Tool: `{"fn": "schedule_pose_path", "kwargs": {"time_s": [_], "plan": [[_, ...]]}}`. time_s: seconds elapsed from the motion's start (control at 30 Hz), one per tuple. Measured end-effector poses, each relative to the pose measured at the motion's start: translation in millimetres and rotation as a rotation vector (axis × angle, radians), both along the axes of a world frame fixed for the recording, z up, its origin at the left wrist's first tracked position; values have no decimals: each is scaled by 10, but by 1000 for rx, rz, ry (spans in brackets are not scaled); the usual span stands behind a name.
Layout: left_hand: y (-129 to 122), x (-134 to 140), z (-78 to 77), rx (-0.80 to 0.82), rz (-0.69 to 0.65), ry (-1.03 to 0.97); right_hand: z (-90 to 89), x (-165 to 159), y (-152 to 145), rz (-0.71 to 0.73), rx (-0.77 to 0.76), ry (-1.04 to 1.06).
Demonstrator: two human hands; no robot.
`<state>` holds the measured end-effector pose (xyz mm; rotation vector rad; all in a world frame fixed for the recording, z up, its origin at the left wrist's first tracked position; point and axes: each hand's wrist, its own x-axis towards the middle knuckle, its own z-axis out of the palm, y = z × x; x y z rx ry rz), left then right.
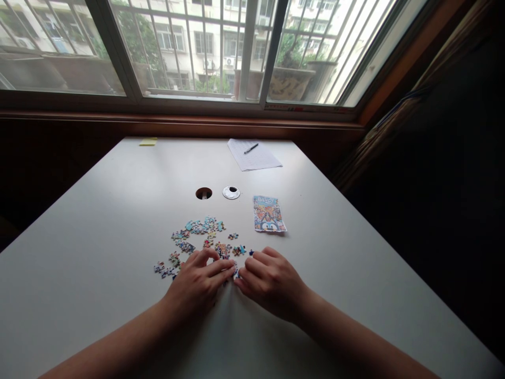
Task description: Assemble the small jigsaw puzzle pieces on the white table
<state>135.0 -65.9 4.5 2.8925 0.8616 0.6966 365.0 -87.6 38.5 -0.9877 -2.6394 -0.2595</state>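
My left hand (200, 278) is over the near edge of the loose jigsaw puzzle pieces (203, 226), its fingertips closed at a small puzzle piece (236, 272) between the two hands. From the other side my right hand (270, 279) has its fingers curled in, the thumb and fingertips at that same piece. The fingers hide most of it. Just beyond the fingertips lies a cluster of pieces (223, 250), some apparently joined. A dark blue piece (251, 252) rests by the right knuckles. More pieces (168, 270) are scattered left of my left hand.
A creased picture sheet (270, 215) lies beyond my right hand. Farther off are a round hole (204, 193) in the white table (118, 226), a silver ring-shaped cover (231, 192), paper (252, 158) with a pen (251, 148), and a yellow note (148, 141).
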Motion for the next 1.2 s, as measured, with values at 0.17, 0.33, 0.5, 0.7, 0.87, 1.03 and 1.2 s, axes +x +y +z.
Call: {"fn": "schedule_pose_path", "kwargs": {"time_s": [0.17,0.33,0.5,0.7,0.87,1.03,1.2], "plan": [[4,-1,-9,11,-4,0,-19,20,28,-3,-4,48],[3,1,0,5,-9,-19,-89,36,66,1,18,83],[2,18,12,-23,-8,-75,-158,54,90,8,40,98],[-8,30,12,-27,4,-68,-205,55,119,9,46,121],[-10,29,12,-15,1,-74,-204,51,116,7,51,125],[-6,33,29,-16,1,-68,-196,55,105,10,67,121],[-7,27,33,-35,-5,-85,-227,61,125,21,113,104]]}}
